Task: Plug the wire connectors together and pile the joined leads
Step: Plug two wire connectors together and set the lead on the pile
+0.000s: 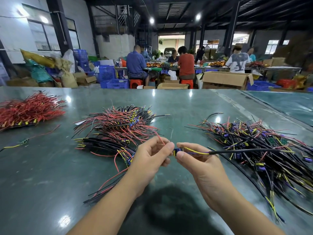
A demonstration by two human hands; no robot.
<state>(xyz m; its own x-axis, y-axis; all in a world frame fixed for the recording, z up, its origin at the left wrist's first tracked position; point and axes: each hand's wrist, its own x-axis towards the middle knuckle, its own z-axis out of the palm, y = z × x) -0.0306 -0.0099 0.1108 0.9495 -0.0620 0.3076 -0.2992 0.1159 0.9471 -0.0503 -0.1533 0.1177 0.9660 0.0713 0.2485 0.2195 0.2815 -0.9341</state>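
My left hand pinches a connector with a red wire rising from it. My right hand pinches a blue and yellow connector whose yellow and purple wires run into a black sheathed lead stretching right. The two connectors meet between my fingertips above the green table. A pile of red and black leads with connectors lies behind my left hand. A tangled heap of black, yellow and purple leads lies to the right.
A heap of red wires sits at the far left of the table, with one loose lead in front of it. Beyond the table edge, people sit at benches among blue crates and cardboard boxes.
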